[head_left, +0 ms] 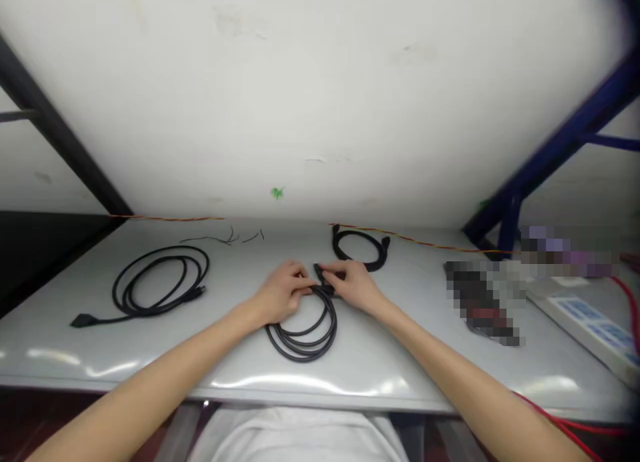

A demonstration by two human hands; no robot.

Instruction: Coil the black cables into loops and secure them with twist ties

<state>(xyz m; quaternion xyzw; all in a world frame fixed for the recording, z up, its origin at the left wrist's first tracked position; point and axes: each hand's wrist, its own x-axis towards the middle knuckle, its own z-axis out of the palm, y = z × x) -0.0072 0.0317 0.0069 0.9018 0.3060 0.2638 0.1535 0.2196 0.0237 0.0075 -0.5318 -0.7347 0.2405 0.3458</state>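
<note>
My left hand [283, 292] and my right hand [353, 285] meet at the middle of the light grey table [200, 362]. Both are on a coiled black cable [303, 339], and the fingers of both close around its black plug [323, 279], which partly hides behind them. A second black cable coil [160, 282] lies to the left, its flat plug [83, 320] pointing toward the front left. A third, smaller black cable coil [360, 249] lies behind my right hand.
A twisted red and yellow wire [410, 239] runs along the back of the table, near thin black wire scraps [225, 239]. On the right are a pixelated blurred object [485, 302], a white power strip [585, 329], a red cable [633, 309] and a blue metal frame [550, 155].
</note>
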